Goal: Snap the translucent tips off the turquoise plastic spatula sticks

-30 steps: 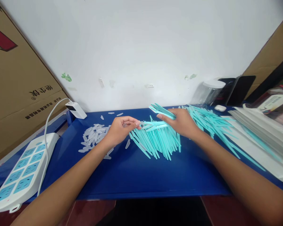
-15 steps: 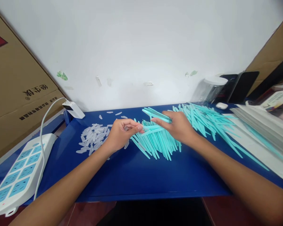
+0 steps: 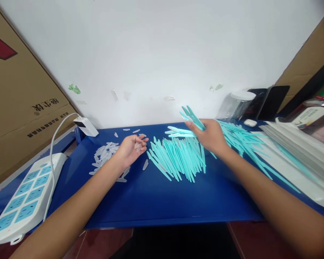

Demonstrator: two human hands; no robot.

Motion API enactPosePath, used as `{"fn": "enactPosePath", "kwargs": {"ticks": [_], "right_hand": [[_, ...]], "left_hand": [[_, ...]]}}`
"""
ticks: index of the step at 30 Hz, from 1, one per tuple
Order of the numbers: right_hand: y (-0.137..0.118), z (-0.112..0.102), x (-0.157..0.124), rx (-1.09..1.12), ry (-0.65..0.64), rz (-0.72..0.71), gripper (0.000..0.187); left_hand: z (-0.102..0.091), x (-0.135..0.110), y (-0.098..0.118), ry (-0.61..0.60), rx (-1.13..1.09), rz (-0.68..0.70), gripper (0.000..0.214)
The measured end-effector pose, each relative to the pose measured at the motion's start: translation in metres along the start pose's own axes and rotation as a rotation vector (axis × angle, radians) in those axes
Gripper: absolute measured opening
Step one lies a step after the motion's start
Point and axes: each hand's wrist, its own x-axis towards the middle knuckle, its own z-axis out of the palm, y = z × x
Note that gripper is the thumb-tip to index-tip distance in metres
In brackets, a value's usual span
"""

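My right hand grips several slim turquoise eyebrow razors, which point up and to the left past my thumb. Below them, more turquoise pieces jut out sideways at the pile's far edge; whether the hand holds these too I cannot make out. My left hand is palm up with its fingers curled round a few clear plastic caps. Under and beside that wrist lie loose clear caps. Between my hands a pile of turquoise razors lies roughly lined up on the blue table.
A second, messier heap of razors lies at the right, near stacked white sleeves. Behind stand a clear jar and a dark phone. At left are a power strip, a white charger and a cardboard box.
My left hand has drawn back left from the razors and turned palm up. The right hand has moved slightly right, and the razors in it now tilt more upward.
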Motion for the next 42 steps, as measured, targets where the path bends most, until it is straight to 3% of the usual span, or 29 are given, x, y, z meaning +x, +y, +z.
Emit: {"fn": "enactPosePath", "kwargs": {"ticks": [3, 7, 10, 15, 18, 27, 31, 35, 42], "right_hand": [[0.001, -0.001, 0.002, -0.005, -0.004, 0.015, 0.061], [0.000, -0.001, 0.001, -0.024, -0.004, 0.014, 0.060], [0.000, 0.000, 0.000, -0.033, -0.006, 0.002, 0.060], [-0.001, 0.000, -0.001, -0.032, -0.010, -0.017, 0.061], [-0.003, 0.000, -0.001, -0.027, -0.011, -0.032, 0.062], [-0.002, -0.001, -0.002, -0.034, -0.022, -0.037, 0.062], [-0.001, -0.001, -0.001, -0.040, -0.015, -0.038, 0.063], [-0.002, -0.001, -0.001, -0.036, -0.026, -0.052, 0.062], [-0.003, -0.001, -0.002, -0.040, -0.076, -0.038, 0.061]], "left_hand": [[0.000, 0.001, -0.004, -0.012, 0.054, 0.017, 0.040], [0.002, -0.005, -0.004, -0.136, 0.122, 0.079, 0.020], [0.001, -0.008, -0.002, -0.202, 0.222, 0.102, 0.017], [0.001, -0.014, -0.006, -0.451, 0.430, 0.110, 0.051], [0.003, -0.016, -0.009, -0.523, 0.467, 0.089, 0.062], [0.005, -0.014, -0.007, -0.450, 0.360, 0.028, 0.031], [0.007, -0.017, -0.006, -0.404, 0.427, 0.097, 0.021], [0.007, -0.017, -0.009, -0.401, 0.570, 0.169, 0.027], [0.008, -0.014, -0.009, -0.389, 0.552, 0.148, 0.042]]}}
